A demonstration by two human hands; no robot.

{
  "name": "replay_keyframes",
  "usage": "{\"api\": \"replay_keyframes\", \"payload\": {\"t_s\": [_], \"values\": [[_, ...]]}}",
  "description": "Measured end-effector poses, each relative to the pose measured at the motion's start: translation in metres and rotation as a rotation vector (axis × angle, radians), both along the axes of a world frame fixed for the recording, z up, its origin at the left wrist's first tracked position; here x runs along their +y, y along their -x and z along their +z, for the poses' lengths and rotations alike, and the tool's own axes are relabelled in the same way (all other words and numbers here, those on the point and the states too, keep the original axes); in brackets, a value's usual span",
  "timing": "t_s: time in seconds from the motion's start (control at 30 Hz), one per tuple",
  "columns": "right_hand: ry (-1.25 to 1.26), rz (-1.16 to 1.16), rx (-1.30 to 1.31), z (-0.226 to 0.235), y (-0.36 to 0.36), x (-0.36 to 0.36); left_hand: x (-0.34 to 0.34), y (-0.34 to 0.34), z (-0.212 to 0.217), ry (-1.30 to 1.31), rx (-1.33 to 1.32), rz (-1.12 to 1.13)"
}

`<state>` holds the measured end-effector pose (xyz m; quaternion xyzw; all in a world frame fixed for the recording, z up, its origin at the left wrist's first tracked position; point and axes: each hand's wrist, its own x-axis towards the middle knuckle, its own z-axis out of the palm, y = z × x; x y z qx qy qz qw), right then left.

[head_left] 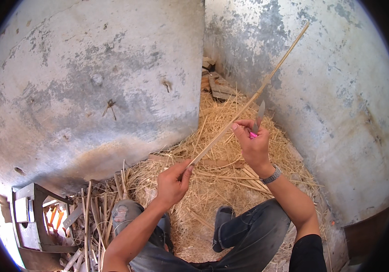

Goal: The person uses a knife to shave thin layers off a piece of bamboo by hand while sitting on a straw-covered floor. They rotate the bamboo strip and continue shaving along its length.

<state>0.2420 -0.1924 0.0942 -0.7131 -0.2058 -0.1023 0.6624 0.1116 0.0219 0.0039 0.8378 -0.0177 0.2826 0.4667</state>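
Observation:
A long, thin bamboo strip [221, 133] slants from the middle of the view up to the far right, in front of the wall. My left hand [173, 183] is closed around its near end. Further along, my right hand [252, 140] pinches the strip between thumb and forefinger. That same hand also grips a knife [260, 114] with a pink handle, mostly hidden in the palm. Its pointed blade stands up past the fingers, beside the strip and apart from it.
Pale shavings [194, 190] cover the floor around my feet. Split sticks [95, 213] lean at my left, by a wooden frame [34, 226]. Two peeling walls [90, 81] meet ahead, with broken boards [221, 87] in the corner.

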Motion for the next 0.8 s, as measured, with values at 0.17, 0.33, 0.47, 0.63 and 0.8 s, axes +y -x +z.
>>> {"api": "replay_keyframes", "payload": {"t_s": [0.17,0.33,0.47,0.63,0.8], "values": [[-0.048,-0.024,0.111,0.008,-0.002,0.0,-0.002,-0.001,-0.001,-0.037,-0.043,-0.008],[-0.067,0.032,0.072,0.001,-0.009,-0.002,-0.003,-0.002,-0.005,-0.055,-0.042,-0.014],[-0.017,0.027,0.077,-0.001,-0.009,-0.003,0.001,-0.001,-0.006,-0.081,-0.019,-0.032],[-0.234,-0.018,0.114,-0.003,-0.017,-0.016,-0.006,-0.003,-0.003,0.015,-0.064,-0.057],[-0.078,0.152,0.173,0.009,0.007,-0.001,-0.011,0.004,-0.002,0.207,-0.06,-0.029]]}}
